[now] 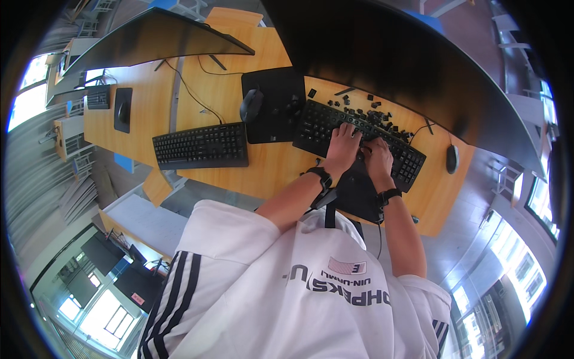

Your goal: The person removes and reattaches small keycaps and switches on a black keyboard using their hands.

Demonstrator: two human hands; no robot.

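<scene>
A black computer keyboard (309, 128) lies at a slant in front of me, and part of its upper middle shows bare key positions without keycaps. My left hand (344, 142) rests over the middle of it, fingertips down at the bare rows. Close beside it, my right hand (380, 157) is bent over the keyboard with its thumb and fingers drawn together. What lies under or between the fingers of either hand is too dark and small to tell. Loose black keycaps (379, 117) are strewn along the keyboard's far edge, below the monitor.
A large monitor (403, 58) stands close behind the keycaps. To the left are a black mouse pad (262, 130) with a mouse (251, 105) and more keycaps, and a second keyboard (202, 146). Another mouse (452, 159) lies at right. A dark mat (358, 195) overlaps the desk's front edge.
</scene>
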